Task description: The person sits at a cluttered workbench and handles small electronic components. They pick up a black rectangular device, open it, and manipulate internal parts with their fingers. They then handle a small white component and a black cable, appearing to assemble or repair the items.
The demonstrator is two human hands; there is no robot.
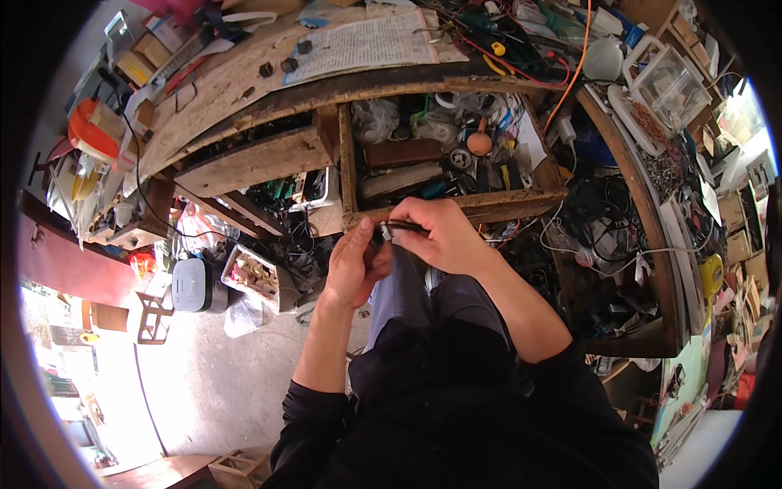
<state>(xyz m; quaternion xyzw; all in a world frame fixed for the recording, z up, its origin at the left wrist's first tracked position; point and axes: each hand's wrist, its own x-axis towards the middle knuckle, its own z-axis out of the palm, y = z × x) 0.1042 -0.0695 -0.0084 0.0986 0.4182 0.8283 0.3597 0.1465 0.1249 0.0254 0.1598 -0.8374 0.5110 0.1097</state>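
Observation:
In front of the open drawer's edge my two hands meet. My left hand is closed, thumb up, its fingers pinching a small dark piece with a pale bit at its end. From the right, my right hand curls round a slim black thing whose tip reaches the pale bit. Both things are too small to name, and my fingers cover much of them. The wooden drawer just beyond holds plastic bags, a round brownish-orange bulb, a brown oblong case and several hand tools.
A worn wooden workbench carries a printed sheet, small dark blocks and cables. A second drawer juts out at left. On the floor stand a grey rounded box and a filled carton. Cluttered shelves with cables lie at right.

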